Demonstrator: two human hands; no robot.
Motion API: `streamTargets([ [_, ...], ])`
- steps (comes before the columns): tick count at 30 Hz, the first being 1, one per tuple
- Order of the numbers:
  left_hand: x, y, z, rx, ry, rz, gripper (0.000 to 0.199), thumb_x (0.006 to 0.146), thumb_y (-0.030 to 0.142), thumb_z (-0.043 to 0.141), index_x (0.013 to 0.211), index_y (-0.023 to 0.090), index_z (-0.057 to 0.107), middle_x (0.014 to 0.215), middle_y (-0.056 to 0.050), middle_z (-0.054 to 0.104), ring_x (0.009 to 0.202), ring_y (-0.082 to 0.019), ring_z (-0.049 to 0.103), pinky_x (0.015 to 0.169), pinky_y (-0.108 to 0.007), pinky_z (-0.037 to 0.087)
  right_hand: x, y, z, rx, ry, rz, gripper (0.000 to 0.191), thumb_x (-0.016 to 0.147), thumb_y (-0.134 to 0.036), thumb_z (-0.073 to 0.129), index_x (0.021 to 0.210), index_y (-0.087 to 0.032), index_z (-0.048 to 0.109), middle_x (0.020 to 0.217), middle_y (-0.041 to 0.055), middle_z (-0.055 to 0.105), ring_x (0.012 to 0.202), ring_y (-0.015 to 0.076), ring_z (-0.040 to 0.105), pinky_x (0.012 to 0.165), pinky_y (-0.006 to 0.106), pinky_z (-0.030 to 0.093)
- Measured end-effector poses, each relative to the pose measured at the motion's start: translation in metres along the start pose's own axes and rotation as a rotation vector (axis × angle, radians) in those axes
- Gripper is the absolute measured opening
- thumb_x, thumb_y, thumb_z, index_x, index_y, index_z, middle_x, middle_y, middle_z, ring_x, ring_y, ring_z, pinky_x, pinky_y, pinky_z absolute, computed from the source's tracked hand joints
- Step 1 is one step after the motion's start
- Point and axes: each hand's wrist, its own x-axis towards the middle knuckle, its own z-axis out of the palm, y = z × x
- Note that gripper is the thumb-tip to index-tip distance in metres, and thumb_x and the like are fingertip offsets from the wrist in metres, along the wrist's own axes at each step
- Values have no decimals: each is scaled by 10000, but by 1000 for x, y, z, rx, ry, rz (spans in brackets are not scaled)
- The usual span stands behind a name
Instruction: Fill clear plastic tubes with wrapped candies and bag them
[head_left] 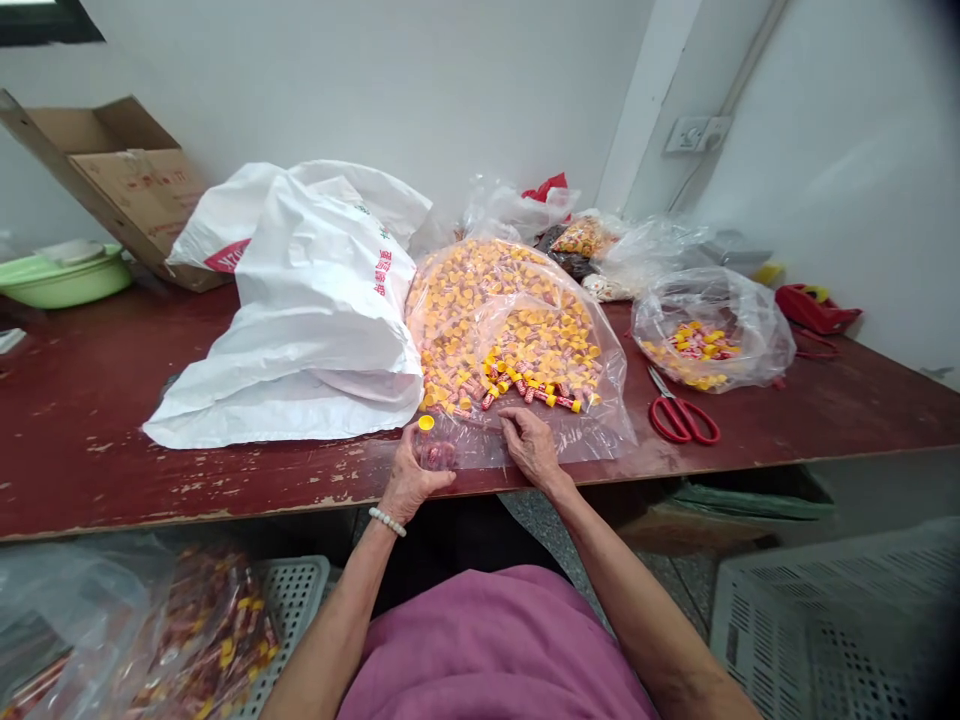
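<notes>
Right hand is just short of the front tubes, left hand is on the clear container

Tubes: heaped on a spread clear bag on the desk, just beyond my fingers. The loose front ones lie at the near edge of the heap, and my right fingers are the closer set: the tips sit just on the near side of them, over the bag film. From there, one tube lies ahead and slightly left, red end toward me, cap end away and to the right. Another lies ahead and to the right, long axis roughly side to side, cap at its right end. So axes are mixed, no common line to the fingers

Right fingers: bent, thumb near index, no tube visible in them. Can't tell if they're pinching film or just resting on it

Left fingers: wrapped around the container, thumb on the near side, something reddish showing through the wall. Yellow cap sits at the fingertips; can't tell if it belongs to the container. Left side of the heap is just beyond this hand, the loose front tubes are off to its right

Also near: white sack beyond and left of my left hand, scissors well to the right of my right, handles toward me
</notes>
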Motion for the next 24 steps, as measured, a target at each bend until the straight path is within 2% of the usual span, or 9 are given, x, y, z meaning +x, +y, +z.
streamTargets([
  [7, -16, 11, 6, -15, 31, 7, 736, 481, 125, 781, 1112, 185, 407, 866, -18, 671, 727, -174, 660, 725, -319, 518, -1, 1, 1, 9, 15, -27, 230, 864, -217, 455, 966, -178, 657, 932, 70, 697, 885, 190, 640, 812, 317, 489],
  [14, -18, 10, 8, -34, 51, -19, 762, 454, 119, 796, 1098, 195, 396, 885, -22, 666, 731, -176, 669, 677, -291, 525, -3, -4, -7, -55, 74, -7, 252, 868, -184, 423, 980, -184, 649, 929, 74, 682, 870, 196, 611, 793, 322, 470],
  [16, -19, 11, 8, -29, 52, -14, 762, 454, 116, 796, 1100, 196, 399, 892, -19, 666, 733, -172, 668, 670, -283, 523, -12, -9, -10, -133, 69, -6, 209, 846, -199, 490, 976, -193, 653, 940, 90, 664, 901, 225, 572, 815, 354, 440],
  [19, -19, 12, 10, -24, 62, 1, 745, 458, 102, 790, 1092, 186, 408, 864, -14, 670, 712, -157, 660, 660, -266, 513, -28, -17, -13, -372, 7, 8, 220, 821, -242, 564, 1026, -208, 635, 991, 108, 628, 940, 261, 511, 802, 383, 407],
  [21, -18, 12, 11, -35, 66, 2, 741, 458, 89, 786, 1087, 183, 407, 843, -12, 668, 696, -152, 656, 645, -259, 508, -36, -19, -15, -491, -43, 7, 248, 834, -231, 547, 1072, -209, 613, 1016, 106, 612, 941, 263, 492, 787, 380, 399],
  [24, -18, 10, 9, -72, 73, 7, 756, 445, 74, 785, 1085, 188, 398, 830, -12, 665, 676, -157, 654, 610, -260, 507, -40, -16, -16, -501, -88, -32, 280, 850, -144, 482, 1100, -184, 602, 1004, 112, 606, 918, 253, 483, 784, 365, 391],
])
